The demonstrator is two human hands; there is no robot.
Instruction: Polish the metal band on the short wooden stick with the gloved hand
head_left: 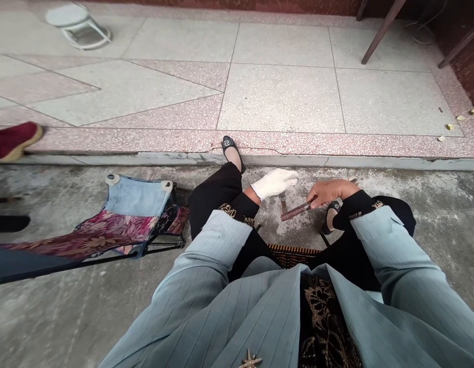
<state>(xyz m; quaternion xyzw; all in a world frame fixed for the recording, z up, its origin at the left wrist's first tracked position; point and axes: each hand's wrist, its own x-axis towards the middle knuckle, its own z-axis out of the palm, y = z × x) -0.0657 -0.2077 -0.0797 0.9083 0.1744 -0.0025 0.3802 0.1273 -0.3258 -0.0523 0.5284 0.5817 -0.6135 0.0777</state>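
My left hand (pixel 276 184) wears a white knitted glove. Its fingers are closed together, and what they hold, if anything, is hidden. A thin pale line runs from near its fingertips toward my right hand, too fine to identify. Below the glove hangs or lies a narrow brownish strip (pixel 283 202). My bare right hand (pixel 329 192) is wrapped round a tool with a reddish-brown wooden handle (pixel 294 211) and a metal collar. The handle points down and left; the tool's working end is mostly covered by the hand. Both hands are apart, between my knees.
A raised tiled step (pixel 283 97) runs across in front, with my left shoe (pixel 228 144) against its edge. On the left stand a folding fabric chair (pixel 118 225) and a white stool (pixel 78 23). Someone's red shoe (pixel 18 140) shows at far left. A woven seat edge (pixel 294 253) is beneath me.
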